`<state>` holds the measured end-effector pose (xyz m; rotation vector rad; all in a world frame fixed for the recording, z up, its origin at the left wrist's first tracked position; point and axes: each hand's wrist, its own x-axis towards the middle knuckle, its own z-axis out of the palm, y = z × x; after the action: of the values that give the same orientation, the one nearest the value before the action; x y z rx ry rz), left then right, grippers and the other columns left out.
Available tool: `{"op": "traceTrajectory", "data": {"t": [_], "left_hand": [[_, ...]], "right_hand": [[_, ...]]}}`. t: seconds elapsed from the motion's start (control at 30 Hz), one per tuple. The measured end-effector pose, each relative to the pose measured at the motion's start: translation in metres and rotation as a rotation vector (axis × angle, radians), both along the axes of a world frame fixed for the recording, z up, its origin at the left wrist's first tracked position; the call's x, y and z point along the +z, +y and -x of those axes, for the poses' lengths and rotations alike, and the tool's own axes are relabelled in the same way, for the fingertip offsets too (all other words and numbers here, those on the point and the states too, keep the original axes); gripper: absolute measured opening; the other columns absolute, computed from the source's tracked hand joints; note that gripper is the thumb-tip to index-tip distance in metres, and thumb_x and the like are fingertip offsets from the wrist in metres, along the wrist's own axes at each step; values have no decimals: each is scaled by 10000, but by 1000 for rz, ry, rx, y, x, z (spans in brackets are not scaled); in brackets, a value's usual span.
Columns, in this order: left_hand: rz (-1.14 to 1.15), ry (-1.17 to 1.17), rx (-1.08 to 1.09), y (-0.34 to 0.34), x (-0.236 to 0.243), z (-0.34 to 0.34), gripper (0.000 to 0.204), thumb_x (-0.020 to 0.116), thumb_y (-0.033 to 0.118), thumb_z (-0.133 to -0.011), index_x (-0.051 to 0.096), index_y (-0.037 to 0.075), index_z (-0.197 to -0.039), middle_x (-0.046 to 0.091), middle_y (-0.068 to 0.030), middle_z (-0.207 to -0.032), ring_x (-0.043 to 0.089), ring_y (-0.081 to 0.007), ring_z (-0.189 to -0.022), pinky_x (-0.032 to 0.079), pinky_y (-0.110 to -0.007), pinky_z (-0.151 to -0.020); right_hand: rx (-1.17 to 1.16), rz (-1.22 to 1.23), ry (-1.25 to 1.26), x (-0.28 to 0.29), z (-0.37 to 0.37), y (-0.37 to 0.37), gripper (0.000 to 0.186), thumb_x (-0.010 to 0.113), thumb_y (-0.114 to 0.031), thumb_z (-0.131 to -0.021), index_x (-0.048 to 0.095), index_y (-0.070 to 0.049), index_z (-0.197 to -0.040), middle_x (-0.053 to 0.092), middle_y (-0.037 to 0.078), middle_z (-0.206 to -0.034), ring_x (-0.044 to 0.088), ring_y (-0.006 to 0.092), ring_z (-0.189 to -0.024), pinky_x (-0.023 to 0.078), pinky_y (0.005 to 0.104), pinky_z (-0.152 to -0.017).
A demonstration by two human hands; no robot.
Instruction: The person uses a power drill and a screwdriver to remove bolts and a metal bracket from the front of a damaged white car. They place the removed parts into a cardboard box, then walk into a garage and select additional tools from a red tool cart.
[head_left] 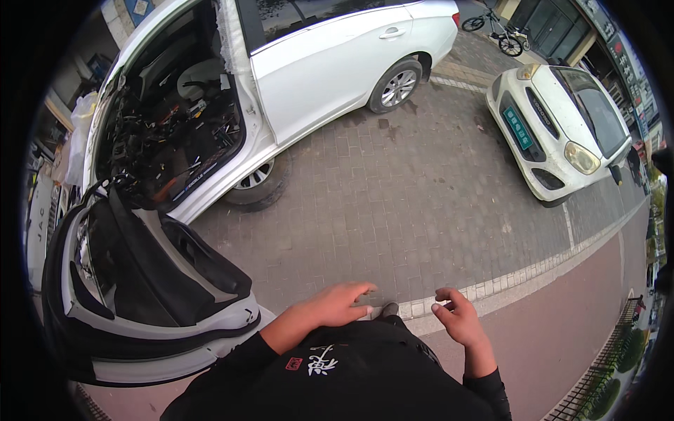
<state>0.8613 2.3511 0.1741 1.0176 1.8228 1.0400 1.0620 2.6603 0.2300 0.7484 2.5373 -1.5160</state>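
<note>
Both of my hands hang empty in front of my dark top at the bottom of the head view. My left hand is open, fingers loosely bent. My right hand is open too, fingers slightly curled and apart. Left of my hands stands the open front door of a white sedan, with a black inner panel. Through the doorway shows a dark, stripped cabin with loose parts and cables. A wheel with a dark tire lies on the paving below the sill, partly hidden by the car.
A small white car is parked at the right. Bicycles stand by a storefront behind it. Grey paving lies ahead of me, with a kerb, reddish pavement and a railing at the right. Plastic sheeting hangs left of the sedan.
</note>
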Motion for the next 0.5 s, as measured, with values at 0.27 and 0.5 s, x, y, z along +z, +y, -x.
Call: {"op": "traceTrajectory", "data": {"t": [0.27, 0.5], "left_hand": [[257, 401, 808, -5, 20, 93, 484, 765, 279, -1011, 671, 46, -1424, 682, -212, -1417, 683, -443, -1269, 579, -510, -1063], [504, 581, 1213, -75, 66, 160, 452, 781, 276, -990, 705, 56, -1377, 726, -180, -1374, 687, -418, -1274, 514, -545, -1097]], "right_hand": [[310, -164, -183, -81, 193, 124, 445, 796, -231, -983, 709, 9, -1348, 794, 172, -1148, 755, 276, -932, 609, 411, -846], [914, -77, -88, -70, 433, 33, 432, 799, -253, -989, 707, -10, -1334, 777, 168, -1176, 741, 286, -906, 609, 418, -840]]}}
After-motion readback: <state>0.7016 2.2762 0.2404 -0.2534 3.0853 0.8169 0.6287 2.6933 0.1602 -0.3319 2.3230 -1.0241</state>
